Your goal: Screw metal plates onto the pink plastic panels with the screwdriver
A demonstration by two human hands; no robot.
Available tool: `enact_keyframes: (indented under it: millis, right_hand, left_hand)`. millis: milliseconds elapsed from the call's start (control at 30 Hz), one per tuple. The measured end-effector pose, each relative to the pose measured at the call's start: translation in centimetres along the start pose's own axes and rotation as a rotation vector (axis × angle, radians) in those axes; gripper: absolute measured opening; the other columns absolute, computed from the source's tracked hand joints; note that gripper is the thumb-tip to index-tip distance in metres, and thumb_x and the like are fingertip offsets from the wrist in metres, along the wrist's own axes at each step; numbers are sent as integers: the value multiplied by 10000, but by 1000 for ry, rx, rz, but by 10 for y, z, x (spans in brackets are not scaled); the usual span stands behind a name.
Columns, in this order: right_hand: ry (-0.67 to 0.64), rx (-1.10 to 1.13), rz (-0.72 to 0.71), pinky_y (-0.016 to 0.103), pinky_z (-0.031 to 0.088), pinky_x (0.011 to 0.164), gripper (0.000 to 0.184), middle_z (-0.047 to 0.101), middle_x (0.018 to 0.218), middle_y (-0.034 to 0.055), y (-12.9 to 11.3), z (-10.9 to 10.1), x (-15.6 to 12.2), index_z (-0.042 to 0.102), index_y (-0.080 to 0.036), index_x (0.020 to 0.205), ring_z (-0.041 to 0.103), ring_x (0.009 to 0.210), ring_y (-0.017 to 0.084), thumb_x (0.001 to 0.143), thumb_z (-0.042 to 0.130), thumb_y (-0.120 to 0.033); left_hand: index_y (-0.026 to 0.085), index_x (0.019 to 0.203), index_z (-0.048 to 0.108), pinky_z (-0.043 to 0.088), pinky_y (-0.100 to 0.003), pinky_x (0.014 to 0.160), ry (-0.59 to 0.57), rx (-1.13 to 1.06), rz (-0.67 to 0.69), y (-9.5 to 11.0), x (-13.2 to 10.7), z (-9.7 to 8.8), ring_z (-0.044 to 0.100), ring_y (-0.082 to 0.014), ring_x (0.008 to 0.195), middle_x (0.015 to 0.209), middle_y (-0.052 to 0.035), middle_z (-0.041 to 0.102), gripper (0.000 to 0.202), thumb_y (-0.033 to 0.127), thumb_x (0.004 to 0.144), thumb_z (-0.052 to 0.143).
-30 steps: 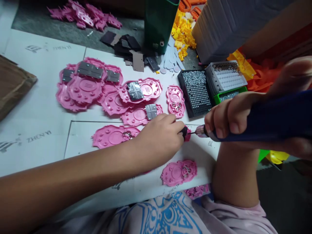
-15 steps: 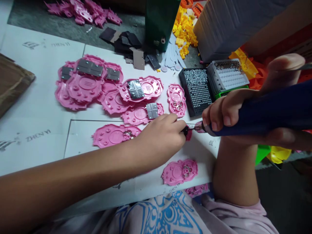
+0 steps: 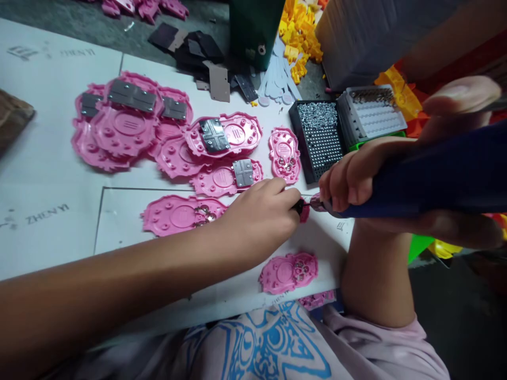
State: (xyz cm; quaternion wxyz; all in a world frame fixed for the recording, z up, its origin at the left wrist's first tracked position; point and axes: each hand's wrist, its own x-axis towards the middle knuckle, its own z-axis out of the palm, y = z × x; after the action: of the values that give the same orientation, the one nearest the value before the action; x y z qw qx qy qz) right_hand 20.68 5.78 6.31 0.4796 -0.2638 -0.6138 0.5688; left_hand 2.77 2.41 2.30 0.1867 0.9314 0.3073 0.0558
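My right hand is wrapped round a dark blue electric screwdriver, which lies nearly level with its bit pointing left. The bit meets a small black plate at the fingertips of my left hand. Those fingers are closed on a pink plastic shell, of which only the right end shows; the rest is hidden under the hand. Beside that hand lie a pink shell with metal contacts, another nearer my lap, and a third, upright one.
Pink shells with dark cover plates are piled at the left. A black screw tray stands beside a clear box. Behind are loose black plates, a green metal post and yellow parts. A cardboard piece lies far left.
The whole view has shifted slightly, so the table things appear a little further left and higher. Both hands keep their grip, and the screwdriver bit is still at the black plate.
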Motion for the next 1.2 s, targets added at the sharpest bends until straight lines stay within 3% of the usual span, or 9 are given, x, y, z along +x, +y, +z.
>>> enact_keyframes:
  millis: [133, 233, 300, 400, 567, 733, 900, 1067, 1200]
  right_hand:
    - [-135, 2, -235, 296, 508, 440, 493, 602, 661, -3, 4, 0, 4, 588, -241, 1198, 586, 474, 161, 733, 665, -381]
    - [-164, 64, -149, 322, 528, 476, 492, 591, 665, 4, -3, -5, 5, 602, -264, 1221, 600, 502, 177, 748, 692, -361]
    - [-43, 47, -106, 339, 544, 523, 470, 578, 646, -10, -8, -10, 4, 641, -324, 1188, 595, 515, 174, 729, 728, -372]
    - [286, -11, -264, 299, 532, 514, 420, 541, 599, -39, -8, -16, 6, 688, -381, 1105, 540, 477, 137, 687, 697, -420]
    - [643, -20, -396, 223, 475, 470, 143, 547, 582, -21, 6, -23, 12, 631, -238, 628, 553, 488, 106, 733, 564, -307]
    - [714, -25, -369, 248, 471, 494, 187, 570, 625, -2, 16, -23, 13, 614, -199, 607, 584, 532, 112, 747, 623, -322]
    - [640, -63, -339, 258, 489, 532, 199, 590, 639, -24, 20, -24, 14, 552, -220, 629, 577, 558, 106, 751, 657, -336]
    - [774, -71, -402, 235, 436, 432, 187, 559, 553, -30, 22, -20, 20, 538, -198, 607, 558, 453, 105, 761, 525, -304]
    - [758, -85, -408, 236, 449, 436, 169, 562, 561, -24, 20, -17, 20, 537, -183, 613, 569, 453, 104, 752, 515, -277]
  left_hand:
    - [159, 935, 728, 480, -380, 760, -37, -10, -21, 0, 0, 0, 564, -262, 937, 965, -71, 647, 152, 143, 918, 578]
    - [145, 909, 712, 491, -380, 787, -3, -3, -1, -1, -3, 1, 568, -260, 953, 995, -80, 646, 149, 132, 923, 564]
    - [134, 875, 697, 498, -375, 792, 77, 14, 27, -3, -5, 4, 568, -259, 956, 1004, -97, 646, 145, 137, 924, 560]
    - [120, 829, 676, 510, -366, 786, 155, 17, 61, -5, -9, 6, 567, -259, 952, 990, -127, 642, 140, 162, 915, 574]
    - [111, 786, 653, 529, -362, 784, 155, 17, 123, -7, -10, 6, 573, -256, 932, 914, -128, 646, 105, 102, 877, 600]
    - [114, 794, 658, 538, -375, 810, 181, 14, 164, -8, -9, 6, 566, -261, 960, 969, -131, 657, 108, 78, 873, 594]
    - [119, 786, 660, 532, -378, 807, 138, 28, 144, -7, -9, 5, 563, -262, 956, 938, -122, 653, 128, 80, 878, 580]
    - [123, 788, 660, 528, -375, 803, 111, 29, 131, -7, -8, 4, 564, -260, 959, 956, -118, 657, 135, 65, 874, 573]
    - [126, 780, 658, 522, -379, 802, 105, 26, 124, -7, -8, 4, 566, -263, 960, 975, -121, 661, 133, 61, 869, 584]
